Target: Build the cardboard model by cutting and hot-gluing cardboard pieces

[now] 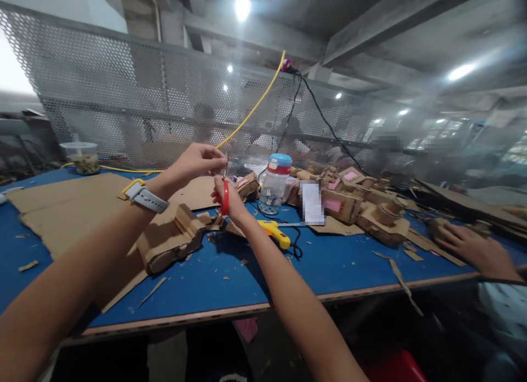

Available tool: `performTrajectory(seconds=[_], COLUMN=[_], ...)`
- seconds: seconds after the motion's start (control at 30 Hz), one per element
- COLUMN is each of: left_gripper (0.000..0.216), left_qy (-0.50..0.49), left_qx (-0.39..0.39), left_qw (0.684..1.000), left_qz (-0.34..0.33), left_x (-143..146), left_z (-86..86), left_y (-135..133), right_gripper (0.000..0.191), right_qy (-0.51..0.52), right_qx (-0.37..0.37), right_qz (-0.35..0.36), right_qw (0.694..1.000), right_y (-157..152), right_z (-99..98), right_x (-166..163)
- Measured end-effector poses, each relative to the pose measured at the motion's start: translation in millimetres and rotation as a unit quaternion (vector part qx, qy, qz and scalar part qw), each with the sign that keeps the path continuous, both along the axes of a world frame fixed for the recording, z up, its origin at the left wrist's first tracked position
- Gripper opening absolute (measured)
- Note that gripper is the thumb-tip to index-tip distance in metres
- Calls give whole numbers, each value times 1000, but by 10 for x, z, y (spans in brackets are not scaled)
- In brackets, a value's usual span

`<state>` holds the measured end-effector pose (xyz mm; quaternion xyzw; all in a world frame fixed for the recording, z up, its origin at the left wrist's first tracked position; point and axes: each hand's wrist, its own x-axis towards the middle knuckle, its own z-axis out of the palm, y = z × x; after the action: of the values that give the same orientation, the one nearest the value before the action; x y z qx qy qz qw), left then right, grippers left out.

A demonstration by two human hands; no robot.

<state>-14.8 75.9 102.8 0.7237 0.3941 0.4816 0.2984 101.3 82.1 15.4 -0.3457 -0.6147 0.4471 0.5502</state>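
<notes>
My right hand grips red-handled scissors, blades pointing up. My left hand, with a grey watch on a yellow strap at the wrist, is pinched just above the blade tips on something too small to make out. Both hands hover over the blue table. Below them lies a folded cardboard model with scraps around it. A yellow glue gun rests just right of my right forearm.
Flat cardboard sheets cover the left of the table. A clear bottle with a blue lid and several cardboard models stand behind. Another person's hand rests at the right. A perforated metal screen closes the back.
</notes>
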Motion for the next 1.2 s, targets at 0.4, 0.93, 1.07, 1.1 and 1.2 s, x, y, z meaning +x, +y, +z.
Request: performTrajectory(seconds=[0.4,0.93,1.07,1.1,1.2], left_gripper=[11,12,17,17,19], left_qy=[41,63,28,21,10], left_qx=[8,42,40,38,31], left_qw=[999,997,999,999,999], left_qz=[-26,12,20,19,14], left_x=[-33,-14,-11,-12,-13], left_z=[20,35,21,18,11], left_y=[-3,-18,3,7,13], right_gripper=[52,47,51,52,55], right_qy=[73,-24,-30,-31,-31], right_qx=[-44,-10,-18,-17,-12], right_qz=[4,-13,-22,-23,-22], right_qw=[996,1000,999,999,999], right_y=[15,63,47,44,45], right_z=[28,-41,-30,-29,-40], right_x=[2,7,3,1,-4])
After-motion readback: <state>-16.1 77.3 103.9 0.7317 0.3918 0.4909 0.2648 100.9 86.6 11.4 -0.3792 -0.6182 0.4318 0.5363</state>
